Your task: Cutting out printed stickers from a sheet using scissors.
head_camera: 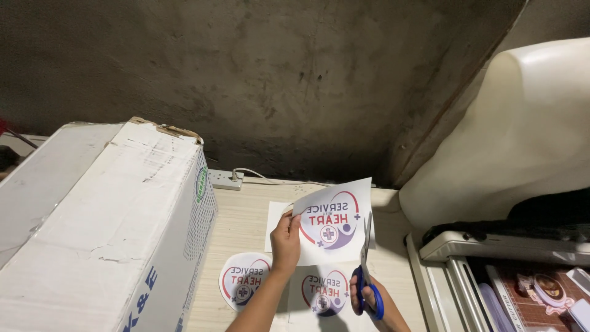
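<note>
My left hand (pixel 285 241) grips the left edge of a white printed sheet (pixel 335 222) with a round red and purple emblem, holding it up above the table. My right hand (pixel 364 299) holds blue-handled scissors (pixel 367 270), whose blades point up along the sheet's right edge. Under the hands lie a cut-out round emblem (pixel 243 280) and another printed sheet (pixel 324 294) with the same emblem.
A large white cardboard box (pixel 98 227) fills the left side. A white power strip (pixel 225 179) lies by the grey wall. At the right stand a cream cover (pixel 522 135) and a machine tray (pixel 491 270) holding printed material. The table (pixel 239 221) is light wood.
</note>
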